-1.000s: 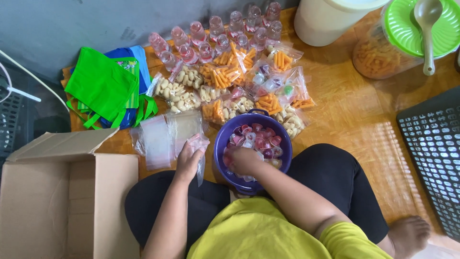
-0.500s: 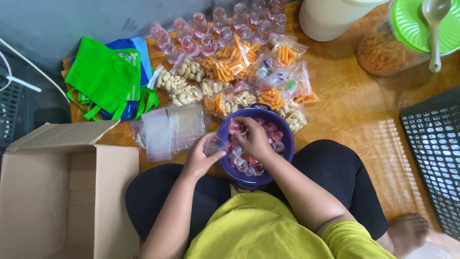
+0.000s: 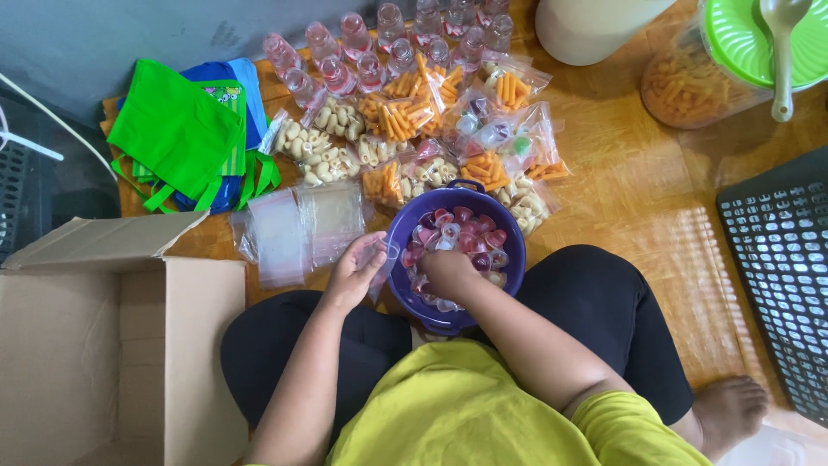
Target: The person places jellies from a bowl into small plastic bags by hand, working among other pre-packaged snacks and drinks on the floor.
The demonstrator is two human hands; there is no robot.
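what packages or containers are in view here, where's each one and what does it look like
Snack bags: clear, orange and pale snacks, floor above bowl.
Empty bags: clear flat stack, left of bowl.
Cardboard box: brown, open, lower left.
Purple bowl: round, jelly cups, at both hands.
Jar: clear, green lid, upper right.

Person seen from above, lower centre of frame. Yellow-green short-sleeve tee; sleeve hem shows lower right. Black trousers over both legs, left & right of centre. Bare foot at lower-right edge. Left hand (image 3: 352, 274) & right hand (image 3: 447, 273) bare, no rings or watch visible.
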